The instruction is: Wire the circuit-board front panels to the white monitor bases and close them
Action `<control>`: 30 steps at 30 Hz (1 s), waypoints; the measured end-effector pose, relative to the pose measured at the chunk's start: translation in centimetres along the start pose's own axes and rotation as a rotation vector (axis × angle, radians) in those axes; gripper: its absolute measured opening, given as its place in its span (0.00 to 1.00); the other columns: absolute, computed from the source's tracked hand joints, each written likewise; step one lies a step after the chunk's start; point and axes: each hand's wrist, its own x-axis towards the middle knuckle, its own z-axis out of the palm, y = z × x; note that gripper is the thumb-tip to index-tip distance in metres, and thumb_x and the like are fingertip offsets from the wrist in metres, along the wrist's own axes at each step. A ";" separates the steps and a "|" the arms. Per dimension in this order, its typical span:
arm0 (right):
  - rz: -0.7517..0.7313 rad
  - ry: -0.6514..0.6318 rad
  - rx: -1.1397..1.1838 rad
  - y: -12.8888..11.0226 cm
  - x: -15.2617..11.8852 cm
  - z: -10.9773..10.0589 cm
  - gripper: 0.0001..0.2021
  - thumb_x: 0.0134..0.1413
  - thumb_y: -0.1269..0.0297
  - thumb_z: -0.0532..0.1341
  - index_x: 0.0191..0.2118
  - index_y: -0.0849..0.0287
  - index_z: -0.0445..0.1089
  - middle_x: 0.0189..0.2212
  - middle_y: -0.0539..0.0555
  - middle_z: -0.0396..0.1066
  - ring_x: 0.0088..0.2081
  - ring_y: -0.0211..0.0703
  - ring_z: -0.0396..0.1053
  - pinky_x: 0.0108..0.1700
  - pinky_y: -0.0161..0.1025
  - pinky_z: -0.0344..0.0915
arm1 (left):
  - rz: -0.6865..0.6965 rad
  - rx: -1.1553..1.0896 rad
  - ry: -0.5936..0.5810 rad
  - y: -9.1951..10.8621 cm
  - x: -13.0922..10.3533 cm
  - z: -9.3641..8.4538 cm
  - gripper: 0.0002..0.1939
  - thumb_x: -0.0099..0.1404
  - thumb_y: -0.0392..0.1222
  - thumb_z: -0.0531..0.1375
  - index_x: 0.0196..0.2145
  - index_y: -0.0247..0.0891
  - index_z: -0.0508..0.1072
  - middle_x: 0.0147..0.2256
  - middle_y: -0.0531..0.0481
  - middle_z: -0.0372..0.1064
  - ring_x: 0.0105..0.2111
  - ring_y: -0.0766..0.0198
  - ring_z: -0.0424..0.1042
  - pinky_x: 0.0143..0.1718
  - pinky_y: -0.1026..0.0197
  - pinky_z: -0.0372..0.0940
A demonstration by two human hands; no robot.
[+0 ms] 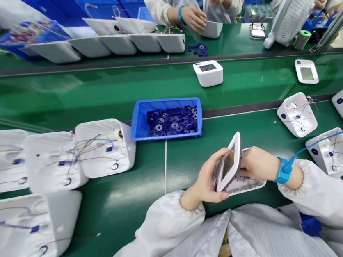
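My left hand (207, 180) is closed round a white-framed display panel (231, 164), which it holds tilted nearly upright. Behind that panel lies an open white housing (247, 187), its rim showing below my right hand (252, 162). The fingers of my right hand reach down between panel and housing and are hidden there, so what they grip cannot be made out. A blue wrist strap (284, 171) with a blue cord circles my right wrist.
A blue bin (137, 118) of dark blue washers stands ahead. Open white housings with loose wires sit at left (107, 150) and right (298, 114). A finished-looking device (208, 74) rests on the green belt (102, 79). Across it, a co-worker's hand (193, 18) touches a white housing.
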 end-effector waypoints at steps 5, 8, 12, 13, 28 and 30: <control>0.056 0.119 -0.320 0.1 -0.1 0.5 0.11 0.65 0.69 0.58 0.33 0.60 0.77 0.37 0.61 0.75 0.47 0.53 0.66 0.41 0.45 0.57 | 0.018 0.053 -0.002 0.4 0.1 0.3 0.51 0.49 0.64 0.69 0.66 0.44 0.58 0.63 0.36 0.59 0.61 0.39 0.64 0.62 0.40 0.56; 0.217 0.125 -0.334 -0.2 -0.2 0.5 0.10 0.65 0.68 0.58 0.36 0.61 0.77 0.43 0.64 0.73 0.52 0.57 0.62 0.45 0.49 0.58 | 0.034 0.120 -0.026 0.9 0.2 0.6 0.49 0.49 0.60 0.71 0.64 0.46 0.59 0.62 0.37 0.58 0.60 0.40 0.65 0.61 0.40 0.58; 0.257 0.157 -0.241 0.2 -0.3 0.5 0.09 0.62 0.71 0.60 0.42 0.62 0.78 0.53 0.66 0.70 0.59 0.59 0.59 0.51 0.52 0.59 | 0.011 0.196 -0.063 1.7 -0.1 0.6 0.50 0.50 0.56 0.72 0.65 0.47 0.57 0.64 0.36 0.55 0.63 0.38 0.60 0.63 0.37 0.54; 0.224 0.156 -0.216 0.3 -0.5 0.4 0.08 0.60 0.71 0.61 0.41 0.62 0.78 0.53 0.66 0.69 0.59 0.60 0.59 0.51 0.52 0.60 | -0.013 0.196 -0.062 1.8 -0.3 0.6 0.50 0.50 0.56 0.72 0.66 0.46 0.55 0.64 0.36 0.54 0.64 0.37 0.58 0.64 0.37 0.53; -0.032 -0.223 0.583 0.5 -0.5 -2.7 0.12 0.55 0.57 0.69 0.41 0.58 0.80 0.34 0.48 0.79 0.36 0.37 0.72 0.40 0.33 0.65 | -0.158 0.005 -0.033 1.5 -0.6 0.6 0.54 0.50 0.64 0.71 0.68 0.46 0.53 0.64 0.38 0.55 0.63 0.40 0.60 0.66 0.39 0.54; 0.003 -0.224 0.627 0.8 -0.2 -2.0 0.12 0.52 0.58 0.71 0.40 0.59 0.80 0.31 0.48 0.78 0.34 0.37 0.71 0.38 0.33 0.65 | -0.164 -0.022 -0.032 1.5 -0.6 0.5 0.54 0.49 0.64 0.71 0.67 0.47 0.54 0.64 0.39 0.55 0.63 0.41 0.60 0.66 0.40 0.54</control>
